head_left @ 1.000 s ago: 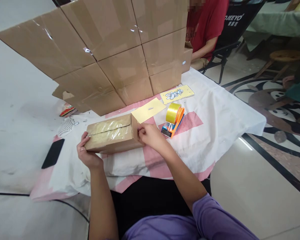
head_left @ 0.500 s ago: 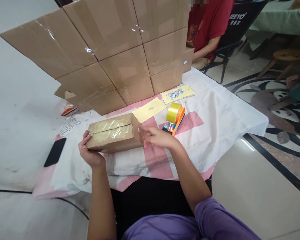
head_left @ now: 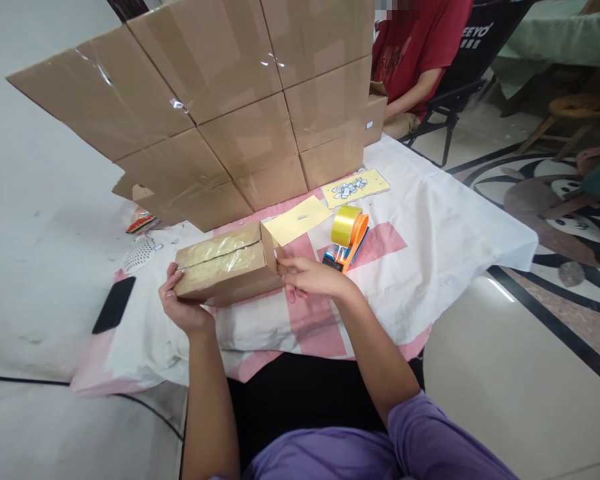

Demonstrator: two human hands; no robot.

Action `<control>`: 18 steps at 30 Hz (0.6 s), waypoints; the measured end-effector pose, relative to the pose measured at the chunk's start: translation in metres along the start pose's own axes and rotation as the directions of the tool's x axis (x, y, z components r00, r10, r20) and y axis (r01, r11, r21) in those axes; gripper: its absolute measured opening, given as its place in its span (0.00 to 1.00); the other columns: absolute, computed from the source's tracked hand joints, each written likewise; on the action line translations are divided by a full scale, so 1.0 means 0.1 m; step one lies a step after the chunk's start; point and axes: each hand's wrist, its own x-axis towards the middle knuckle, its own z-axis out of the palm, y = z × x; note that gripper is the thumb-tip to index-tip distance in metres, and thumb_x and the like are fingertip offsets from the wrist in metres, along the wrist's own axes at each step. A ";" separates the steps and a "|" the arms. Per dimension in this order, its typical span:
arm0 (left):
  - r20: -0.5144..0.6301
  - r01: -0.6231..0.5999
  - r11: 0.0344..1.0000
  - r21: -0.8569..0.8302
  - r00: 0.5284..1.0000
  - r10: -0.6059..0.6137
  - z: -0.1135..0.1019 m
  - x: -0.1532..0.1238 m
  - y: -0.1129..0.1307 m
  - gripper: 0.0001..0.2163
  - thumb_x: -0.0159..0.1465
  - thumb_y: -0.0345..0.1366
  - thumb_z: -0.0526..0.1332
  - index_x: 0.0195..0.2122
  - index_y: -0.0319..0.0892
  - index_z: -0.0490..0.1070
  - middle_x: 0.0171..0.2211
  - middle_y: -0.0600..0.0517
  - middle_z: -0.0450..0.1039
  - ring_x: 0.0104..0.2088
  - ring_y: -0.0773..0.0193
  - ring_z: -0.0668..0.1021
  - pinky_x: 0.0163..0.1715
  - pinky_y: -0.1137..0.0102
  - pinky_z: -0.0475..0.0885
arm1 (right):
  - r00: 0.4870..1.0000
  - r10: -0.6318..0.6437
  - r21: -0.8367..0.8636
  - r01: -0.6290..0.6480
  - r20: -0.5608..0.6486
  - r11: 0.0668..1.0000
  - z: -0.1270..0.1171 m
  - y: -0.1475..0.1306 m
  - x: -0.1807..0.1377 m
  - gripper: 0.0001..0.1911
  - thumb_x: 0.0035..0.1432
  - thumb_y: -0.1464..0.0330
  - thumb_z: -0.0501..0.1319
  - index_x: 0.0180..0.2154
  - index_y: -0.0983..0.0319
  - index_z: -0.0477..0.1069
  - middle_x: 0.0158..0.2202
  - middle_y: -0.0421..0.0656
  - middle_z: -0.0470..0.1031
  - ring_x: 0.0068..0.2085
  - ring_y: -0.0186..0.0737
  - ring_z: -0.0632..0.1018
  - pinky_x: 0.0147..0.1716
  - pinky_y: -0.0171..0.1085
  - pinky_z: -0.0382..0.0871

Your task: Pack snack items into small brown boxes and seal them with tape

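Note:
A small cardboard box [head_left: 240, 283] with shiny tape along its top seam is tilted a little above the cloth-covered table. Around its left end wraps my left hand [head_left: 183, 303], fingers closed on the edge and the lower corner. At the opposite end, my right hand [head_left: 307, 277] has its fingertips against the end face, by a small white label [head_left: 275, 253]; its other fingers curl below. Right of the box lies an orange tape dispenser [head_left: 359, 241] with a roll of yellowish tape [head_left: 346, 225].
Stacked cardboard boxes [head_left: 250, 140] form a wall along the table's far side. Before them lie a plain yellow card [head_left: 300, 219] and a yellow card with small white labels [head_left: 353, 188]. A black phone [head_left: 114, 305] rests at left. A person in red [head_left: 415, 67] sits beyond.
My right hand has shifted slightly left along the box's end, its fingers moving over the label. The box has tipped slightly. My left hand keeps its hold.

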 end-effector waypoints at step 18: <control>0.042 0.004 0.996 0.086 0.999 -0.008 -0.03 -0.01 -0.01 0.15 0.66 0.37 0.43 0.42 0.42 0.67 0.63 0.43 0.70 0.67 0.55 0.69 0.69 0.54 0.62 | 1.000 -0.003 0.073 0.003 -0.005 0.997 0.18 -0.09 -0.04 0.41 0.62 0.74 0.52 0.73 0.67 0.40 0.19 0.34 0.75 0.16 0.31 0.65 0.20 0.30 0.61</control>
